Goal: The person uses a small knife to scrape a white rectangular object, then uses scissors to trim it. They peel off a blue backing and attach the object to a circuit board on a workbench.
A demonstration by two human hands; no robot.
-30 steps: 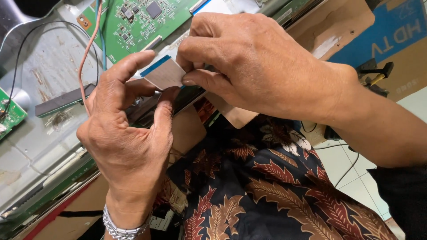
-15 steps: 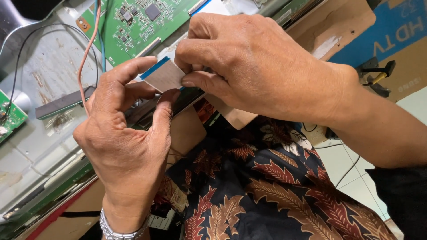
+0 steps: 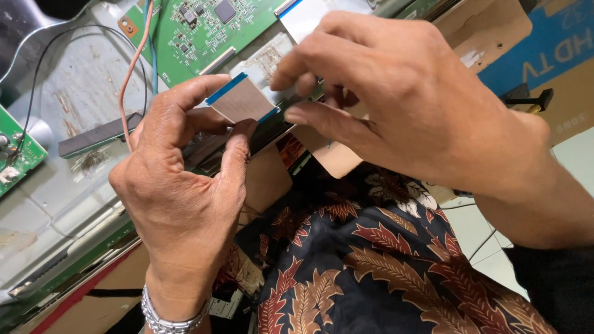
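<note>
The left hand [image 3: 179, 192] pinched the blue-edged flat ribbon cable [image 3: 240, 99]; the right hand [image 3: 402, 105] pinched its far side. Keeping it flat and uncreased seemed wise.

Left hand [image 3: 179, 198] pinches a flat ribbon cable [image 3: 240, 99] by its blue-edged end. Right hand [image 3: 402, 105] fingers touch it. Green circuit board [image 3: 204, 31] lies beyond.

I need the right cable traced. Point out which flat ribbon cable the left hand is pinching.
The nearer flat ribbon cable with the blue-edged end, pinched by the left hand. The other ribbon cable lies untouched farther up beside the green circuit board.
</note>
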